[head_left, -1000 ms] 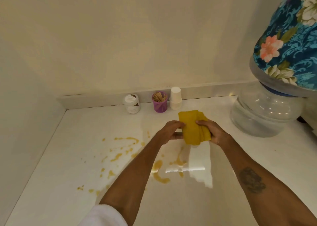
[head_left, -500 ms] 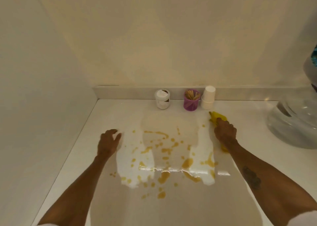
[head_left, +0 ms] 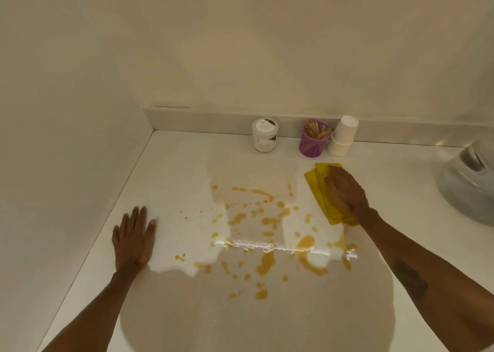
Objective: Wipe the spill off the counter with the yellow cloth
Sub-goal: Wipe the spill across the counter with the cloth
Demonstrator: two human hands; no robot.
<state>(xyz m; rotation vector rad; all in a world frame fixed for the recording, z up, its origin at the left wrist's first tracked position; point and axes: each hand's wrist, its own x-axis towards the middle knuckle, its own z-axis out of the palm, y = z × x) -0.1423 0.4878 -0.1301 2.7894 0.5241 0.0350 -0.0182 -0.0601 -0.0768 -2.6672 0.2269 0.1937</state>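
Pressing the folded yellow cloth (head_left: 319, 191) flat onto the bench (head_left: 173, 169) with the right hand (head_left: 344, 192), fingers together and palm down, not pinching the fabric. Cloth lying toward the right side of the bench, short of the back edge, just beside the right fringe of the spill (head_left: 267, 234) and not yet over any of it. Left hand (head_left: 133, 236) spread open and flat on the bare bench near the left edge, holding nothing, seemingly bracing the body.

Judging from this: start of the first wiping stroke, with the amber puddles and droplets all untouched, scattered from mid-bench toward the front edge. Next move calling for a firm sweep leftward and toward the front edge, keeping the palm weight on the cloth so that liquid gets soaked up instead of smeared. Several passes likely needed, given how widely the drops are spread; the larger pools near the middle worth taking first.

Standing along the back edge, clear of the spill: a white jar (head_left: 265, 135), a purple cup of wooden sticks (head_left: 313, 143) and stacked white paper cups (head_left: 342, 136). Worth keeping strokes short of these to avoid knocking them.
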